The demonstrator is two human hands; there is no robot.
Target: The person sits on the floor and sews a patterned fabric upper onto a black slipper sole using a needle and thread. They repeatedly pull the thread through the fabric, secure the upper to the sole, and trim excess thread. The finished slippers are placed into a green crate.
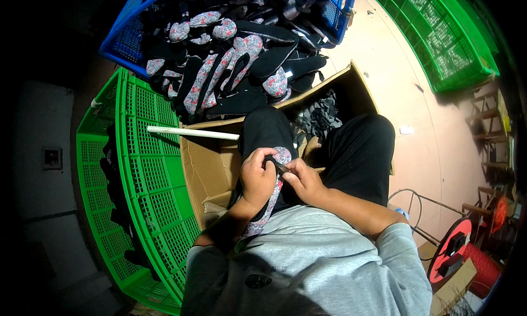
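Observation:
A long, narrow fabric piece (pixel 272 202) with a grey, pink and red floral print lies along my lap, its rounded end towards my knees. My left hand (pixel 257 176) is closed on its upper part, with the thumb near the rounded end. Between both hands runs a dark strip (pixel 279 166) at the edge of the piece. My right hand (pixel 305 181) pinches this strip between thumb and fingers. Whether the strip is sewn to the piece or loose, I cannot tell.
Ahead, a blue crate (pixel 122 37) overflows with similar black and floral pieces. A cardboard box (pixel 206 165) with dark scraps stands around my knees; a white tube (pixel 192 132) crosses its edge. Green crates stand left (pixel 159 179) and far right (pixel 433 41). A red-faced reel (pixel 450 250) is lower right.

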